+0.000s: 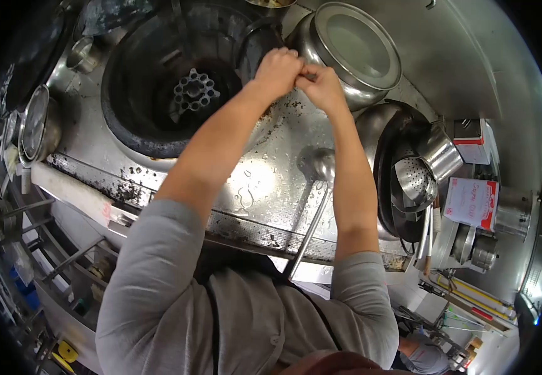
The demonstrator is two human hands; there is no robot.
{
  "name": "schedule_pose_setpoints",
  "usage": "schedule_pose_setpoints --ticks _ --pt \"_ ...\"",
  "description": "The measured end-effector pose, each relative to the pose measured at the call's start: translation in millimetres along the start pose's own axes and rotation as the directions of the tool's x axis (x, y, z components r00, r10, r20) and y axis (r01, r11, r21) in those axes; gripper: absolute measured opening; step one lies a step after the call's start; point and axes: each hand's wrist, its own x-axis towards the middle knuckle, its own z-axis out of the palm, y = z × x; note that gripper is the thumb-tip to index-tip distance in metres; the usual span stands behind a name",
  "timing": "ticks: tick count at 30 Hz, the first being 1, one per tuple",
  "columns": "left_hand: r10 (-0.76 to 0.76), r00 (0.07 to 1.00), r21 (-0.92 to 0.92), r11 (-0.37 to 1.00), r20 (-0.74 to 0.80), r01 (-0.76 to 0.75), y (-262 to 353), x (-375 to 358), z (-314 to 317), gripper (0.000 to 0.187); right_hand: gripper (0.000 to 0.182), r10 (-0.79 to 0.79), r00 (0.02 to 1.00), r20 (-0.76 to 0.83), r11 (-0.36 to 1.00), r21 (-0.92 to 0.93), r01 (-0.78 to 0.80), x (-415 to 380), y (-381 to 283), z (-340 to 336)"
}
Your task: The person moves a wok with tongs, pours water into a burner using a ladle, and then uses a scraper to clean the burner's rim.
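Both of my hands meet above the steel stove top (246, 181), just in front of a steel pot (358, 94) with a glass lid (358, 47). My left hand (278, 72) is closed, its fingers curled away from view beside a dark curved handle or rim (255, 37). My right hand (323, 87) is closed in a pinch, its fingertips against the left hand's fingers. Whatever lies between the fingers is hidden or too small to name. Below the hands, a ladle (311, 231) rests on the wet metal, its handle pointing toward me.
A round burner well (121, 119) with a metal burner head (194, 92) lies left. Stacked woks (383, 150), a perforated skimmer (413, 178) and a steel container (439, 159) stand right. Strainers (35, 119) sit far left. Another person (427, 356) is at lower right.
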Motion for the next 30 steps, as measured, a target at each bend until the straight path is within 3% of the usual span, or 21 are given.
schedule_pose_setpoints --ticks 3,4,9,11,15,20,24,30 --pt "-0.079 0.997 -0.066 0.995 0.007 0.079 48.7 -34.0 -28.0 0.018 0.022 -0.035 0.994 0.104 0.999 -0.033 0.039 -56.8 -30.6 -20.7" --pt "-0.074 0.995 -0.120 0.991 -0.068 0.065 58.9 -51.7 -26.1 0.022 0.022 -0.030 0.989 0.144 0.998 -0.057 0.038 -77.3 -40.2 -25.4" --pt "-0.017 0.996 -0.243 0.969 0.087 0.038 93.9 -108.7 -67.2 0.022 0.024 0.116 0.993 -0.015 0.992 -0.052 -0.117 -167.3 -69.3 3.2" --pt "0.053 0.994 -0.230 0.973 0.095 -0.030 92.4 -126.4 -74.5 0.021 0.023 0.156 0.980 -0.121 0.988 0.008 -0.156 -195.7 -68.8 31.6" --pt "0.173 0.981 -0.200 0.968 0.089 -0.153 85.9 -150.3 -86.0 0.020 0.024 0.251 0.955 -0.160 0.967 0.091 -0.239 -223.8 -86.4 61.4" --pt "0.272 0.960 -0.155 0.953 0.070 -0.259 78.6 -160.0 -86.3 0.018 0.023 0.186 0.933 -0.308 0.980 0.125 -0.153 -236.2 -82.1 90.2" --pt "0.271 0.961 -0.143 0.955 0.050 -0.261 78.5 -166.1 -85.5 0.017 0.023 0.136 0.904 -0.405 0.986 0.141 -0.086 -242.6 -81.0 103.0" --pt "0.182 0.983 -0.182 0.966 -0.039 -0.186 75.1 -160.4 -86.9 0.013 0.018 0.041 0.974 -0.222 0.994 -0.086 -0.061 -224.8 -95.0 72.4"
